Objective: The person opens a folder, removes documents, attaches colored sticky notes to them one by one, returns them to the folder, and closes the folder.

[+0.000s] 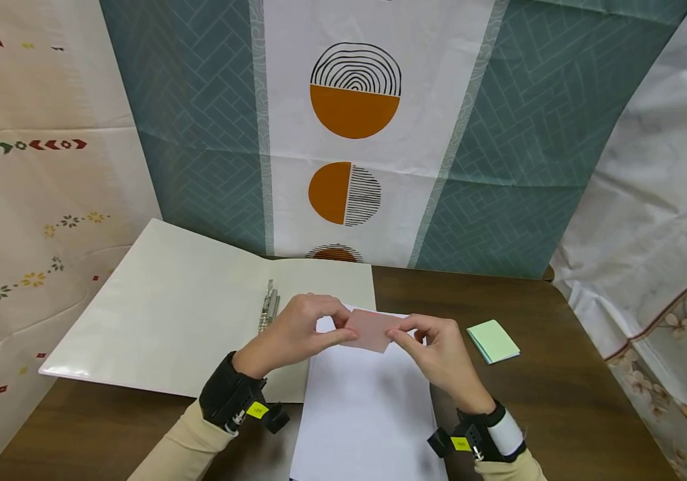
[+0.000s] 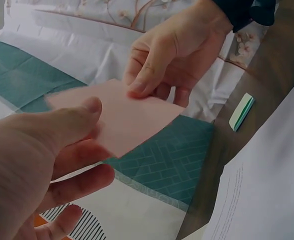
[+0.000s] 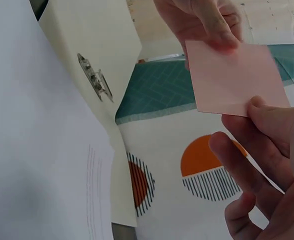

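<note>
A pink sticky note (image 1: 370, 330) is stretched between both hands above a stack of white paper (image 1: 367, 414). My left hand (image 1: 310, 331) pinches its left edge between thumb and fingers. At the opposite side, my right hand (image 1: 439, 351) pinches the note with thumb and forefinger. The left wrist view shows the pink note (image 2: 119, 117) held flat and blank, the thumbs on its upper face. In the right wrist view the note (image 3: 237, 75) is raised off the paper, and the other right-hand fingers (image 3: 247, 170) spread loosely below it.
An open white ring binder (image 1: 175, 314) lies to the left, its metal clip (image 1: 269, 307) beside the left hand. A pad of green sticky notes (image 1: 493, 341) sits on the brown table (image 1: 559, 374) to the right. Patterned cloths (image 1: 211, 120) hang behind and at both sides.
</note>
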Demonstrator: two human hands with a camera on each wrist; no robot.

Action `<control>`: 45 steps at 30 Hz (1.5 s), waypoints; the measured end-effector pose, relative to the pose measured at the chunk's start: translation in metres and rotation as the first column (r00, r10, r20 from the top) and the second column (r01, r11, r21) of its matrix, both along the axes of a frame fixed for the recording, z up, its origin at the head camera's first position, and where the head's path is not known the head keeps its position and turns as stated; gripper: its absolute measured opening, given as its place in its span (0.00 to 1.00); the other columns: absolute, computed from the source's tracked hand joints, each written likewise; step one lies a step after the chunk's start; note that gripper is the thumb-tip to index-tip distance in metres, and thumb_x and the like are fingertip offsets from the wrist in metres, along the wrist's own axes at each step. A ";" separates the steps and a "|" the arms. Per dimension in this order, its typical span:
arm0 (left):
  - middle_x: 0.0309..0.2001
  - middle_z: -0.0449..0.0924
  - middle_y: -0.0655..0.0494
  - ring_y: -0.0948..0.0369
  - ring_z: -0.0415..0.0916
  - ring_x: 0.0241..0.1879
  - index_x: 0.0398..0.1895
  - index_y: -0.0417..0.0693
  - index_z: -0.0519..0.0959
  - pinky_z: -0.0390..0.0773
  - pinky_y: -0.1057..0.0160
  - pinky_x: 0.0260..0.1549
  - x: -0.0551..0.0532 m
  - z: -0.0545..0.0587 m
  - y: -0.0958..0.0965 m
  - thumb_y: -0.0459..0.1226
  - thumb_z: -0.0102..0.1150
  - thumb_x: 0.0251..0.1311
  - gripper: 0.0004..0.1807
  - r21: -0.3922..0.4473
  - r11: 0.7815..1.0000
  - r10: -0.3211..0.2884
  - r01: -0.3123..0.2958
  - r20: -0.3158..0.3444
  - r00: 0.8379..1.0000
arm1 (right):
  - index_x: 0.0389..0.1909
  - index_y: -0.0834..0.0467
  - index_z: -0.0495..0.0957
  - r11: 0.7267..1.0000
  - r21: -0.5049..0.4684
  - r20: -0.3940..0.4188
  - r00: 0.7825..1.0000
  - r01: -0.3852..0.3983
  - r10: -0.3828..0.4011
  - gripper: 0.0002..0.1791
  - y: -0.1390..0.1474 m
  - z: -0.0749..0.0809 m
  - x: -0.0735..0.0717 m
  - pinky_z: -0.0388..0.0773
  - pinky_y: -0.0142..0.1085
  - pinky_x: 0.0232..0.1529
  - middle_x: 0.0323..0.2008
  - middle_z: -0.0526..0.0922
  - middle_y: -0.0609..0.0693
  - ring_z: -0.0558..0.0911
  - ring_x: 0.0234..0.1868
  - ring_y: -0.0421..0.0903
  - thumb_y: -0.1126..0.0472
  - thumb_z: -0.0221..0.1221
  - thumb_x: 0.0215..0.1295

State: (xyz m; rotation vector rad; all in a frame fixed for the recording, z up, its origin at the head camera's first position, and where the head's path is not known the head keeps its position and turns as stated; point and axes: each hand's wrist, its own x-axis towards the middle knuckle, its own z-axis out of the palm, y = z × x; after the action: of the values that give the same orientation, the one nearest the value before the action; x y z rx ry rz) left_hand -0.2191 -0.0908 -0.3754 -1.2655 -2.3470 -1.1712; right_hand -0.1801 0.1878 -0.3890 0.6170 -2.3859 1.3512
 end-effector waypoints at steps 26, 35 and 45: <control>0.28 0.92 0.57 0.72 0.70 0.27 0.27 0.46 0.87 0.70 0.70 0.35 0.000 -0.005 0.017 0.40 0.85 0.62 0.13 -0.129 0.991 0.028 -0.035 -0.053 0.998 | 0.37 0.58 0.94 0.997 0.077 0.000 1.000 0.003 -0.003 0.02 0.002 -0.003 -0.002 0.74 0.31 0.33 0.32 0.95 0.50 0.77 0.30 0.30 0.67 0.77 0.68; 0.26 0.90 0.58 0.74 0.68 0.26 0.25 0.47 0.84 0.64 0.74 0.28 0.001 -0.010 0.019 0.41 0.84 0.62 0.16 -0.101 0.991 0.091 -0.091 0.002 0.996 | 0.40 0.56 0.95 0.997 0.056 0.089 0.994 0.054 -0.059 0.04 0.006 -0.006 -0.004 0.72 0.31 0.30 0.35 0.96 0.50 0.79 0.31 0.33 0.63 0.79 0.67; 0.23 0.87 0.56 0.69 0.73 0.27 0.26 0.45 0.85 0.68 0.73 0.26 -0.011 -0.007 0.017 0.39 0.84 0.62 0.15 -0.065 0.985 0.163 -0.161 0.016 0.987 | 0.41 0.57 0.95 0.996 0.024 0.072 0.994 0.081 -0.082 0.08 0.007 0.002 -0.008 0.63 0.32 0.23 0.36 0.97 0.53 0.67 0.22 0.37 0.65 0.81 0.63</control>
State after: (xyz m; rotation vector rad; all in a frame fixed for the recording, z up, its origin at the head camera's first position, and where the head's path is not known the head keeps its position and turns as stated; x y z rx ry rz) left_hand -0.2300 -0.0738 -0.3822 -1.0620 -2.4675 -1.0717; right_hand -0.1880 0.1947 -0.3871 0.4780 -2.4576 1.3371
